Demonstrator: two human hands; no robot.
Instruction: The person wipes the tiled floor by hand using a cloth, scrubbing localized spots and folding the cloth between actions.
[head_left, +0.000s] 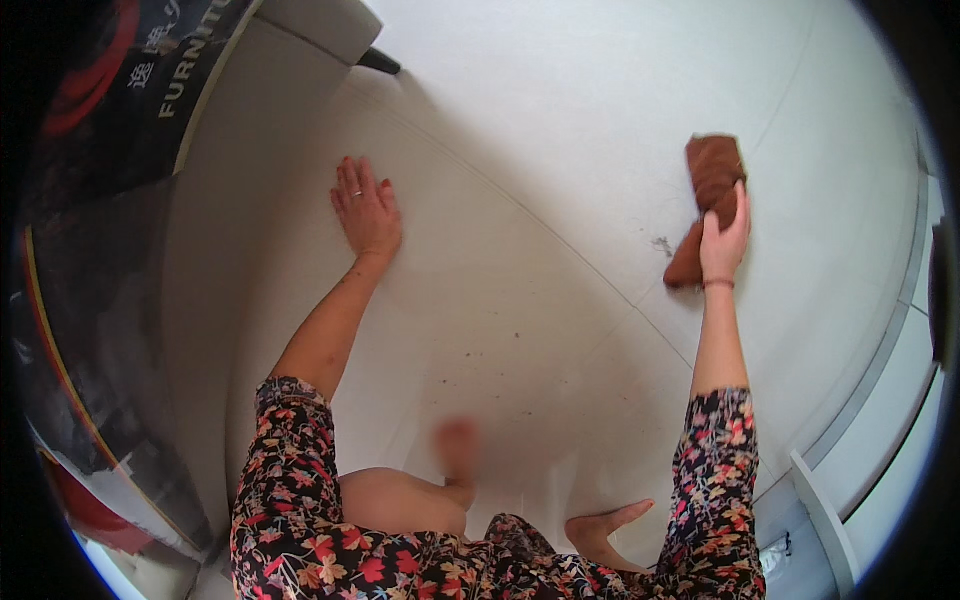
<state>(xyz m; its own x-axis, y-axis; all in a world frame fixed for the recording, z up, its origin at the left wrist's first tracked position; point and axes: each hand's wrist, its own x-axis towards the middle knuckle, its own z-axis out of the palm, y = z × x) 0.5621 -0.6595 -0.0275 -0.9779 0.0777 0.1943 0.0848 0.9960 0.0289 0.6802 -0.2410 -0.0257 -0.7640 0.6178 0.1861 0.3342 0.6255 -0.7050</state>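
Note:
My left hand (369, 214) lies palm down with its fingers apart on the pale tiled floor (480, 247), and nothing is in it. A ring shows on one of its fingers. Over at the right, my right hand (726, 238) grips a folded brown cloth (714, 169) that rests on the floor. The cloth sticks out beyond my fingers and also to the left of my wrist. Just left of the cloth sits a small clump of dark lint (661, 245). Several dark specks (517, 335) are scattered on the tiles between my forearms.
A grey upholstered piece of furniture (315, 26) with a dark leg (380, 61) stands at the upper left. A black printed covering (120, 127) with lettering lies along the left side. My bare foot (600, 525) is near the bottom. A door frame or threshold (874, 390) runs along the right.

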